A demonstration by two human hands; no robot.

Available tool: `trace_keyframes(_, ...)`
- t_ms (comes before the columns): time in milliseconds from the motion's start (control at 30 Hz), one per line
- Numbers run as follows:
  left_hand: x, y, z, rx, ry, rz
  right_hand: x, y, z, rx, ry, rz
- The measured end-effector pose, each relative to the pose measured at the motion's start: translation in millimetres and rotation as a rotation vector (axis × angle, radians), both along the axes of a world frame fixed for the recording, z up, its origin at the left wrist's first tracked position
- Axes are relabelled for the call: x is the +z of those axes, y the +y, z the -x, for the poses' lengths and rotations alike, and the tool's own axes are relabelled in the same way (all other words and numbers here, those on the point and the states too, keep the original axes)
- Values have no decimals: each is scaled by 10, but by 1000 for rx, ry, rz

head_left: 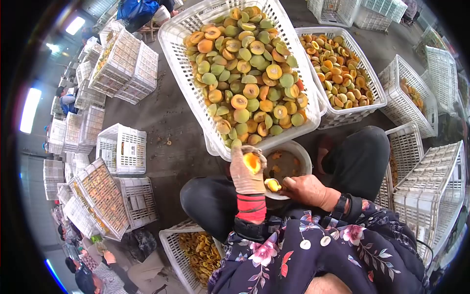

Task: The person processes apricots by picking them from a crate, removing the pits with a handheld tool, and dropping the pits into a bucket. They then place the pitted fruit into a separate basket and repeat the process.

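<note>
My left hand (247,171), in a worn, light-coloured glove with a red band at the wrist, is closed around a peach half (252,162), its orange cut face turned up. My bare right hand (309,190) is closed on the handle of a small spoon-like pitting tool. A yellow lump (272,184), perhaps a pit or flesh, sits at the tool's tip, just right of my gloved wrist. Beneath both hands is a round pale bowl (306,159) with some scraps in it. A large white crate (188,93) heaped with green-orange peach halves (245,78) stands right beyond them.
Another crate (374,95) of orange halves stands to the right. A crate (171,245) of brownish fruit pieces is by my left knee. Stacked white crates (120,63) line the left, more (426,191) the right. Other people (110,269) sit at lower left.
</note>
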State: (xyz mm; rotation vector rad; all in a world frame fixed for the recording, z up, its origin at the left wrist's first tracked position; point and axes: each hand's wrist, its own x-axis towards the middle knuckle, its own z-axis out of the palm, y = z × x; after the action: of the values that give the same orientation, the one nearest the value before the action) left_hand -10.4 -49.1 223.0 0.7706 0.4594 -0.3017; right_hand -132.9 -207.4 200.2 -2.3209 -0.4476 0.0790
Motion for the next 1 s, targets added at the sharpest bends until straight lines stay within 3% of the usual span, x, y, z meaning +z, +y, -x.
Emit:
trace_keyframes(67,-13,73,-5,-25,-95,-22,-146,-48,6,-55,316,355)
trace_keyframes(133,-124,150,-8,-82,-138,-94,-87,-109,-32,-111,437,416)
trace_keyframes(200,-205,183,58,-141,-175,-166,17,-145,-74,-153,259,231)
trace_keyframes(267,-281,161,152,-234,-126,-339,134,-94,-175,-177,267,240)
trace_keyframes(300,-360,108,191,-259,-201,-405,173,-57,-224,-255,197,96)
trace_keyframes(333,-817,189,255,-318,-395,-662,198,-15,-276,-329,126,-49)
trace_keyframes(367,-616,103,268,-413,-349,-524,203,37,-328,-354,48,-218)
trace_keyframes(433,-416,-59,293,-515,-310,-265,145,18,-407,-329,107,-273)
trace_keyframes(467,-246,-117,325,-526,-317,-256,136,9,-468,-302,170,-328)
trace_keyframes(567,-402,-121,269,-515,-211,-204,446,-305,-625,-440,86,-282)
trace_keyframes(633,-532,-49,182,-512,-99,-157,723,-710,-876,-680,14,-43)
trace_keyframes(667,-601,-32,197,-472,-34,-162,326,-1121,-1046,-801,-172,-175)
trace_keyframes(700,-628,-28,190,-451,-49,-175,691,-1201,-1159,-901,-440,21)
trace_keyframes(733,-659,-41,189,-433,-60,-185,701,-1352,-1246,-884,-479,-94)
trace_keyframes(800,-849,-107,175,-391,-108,-103,549,-1356,-1419,-869,-195,240)
trace_keyframes(833,-1626,-121,128,-403,-376,-280,341,-1226,-1500,-751,-215,233)
trace_keyframes(867,-1791,-105,92,-437,-524,-509,128,-1081,-1571,-629,-234,228)
trace_keyframes(933,-1692,-36,124,-353,-1104,-1275,-37,-758,-1652,-534,-106,385)
trace_keyframes(1000,-1688,7,128,-530,-1063,-1327,-173,-593,-1687,-427,-107,405)
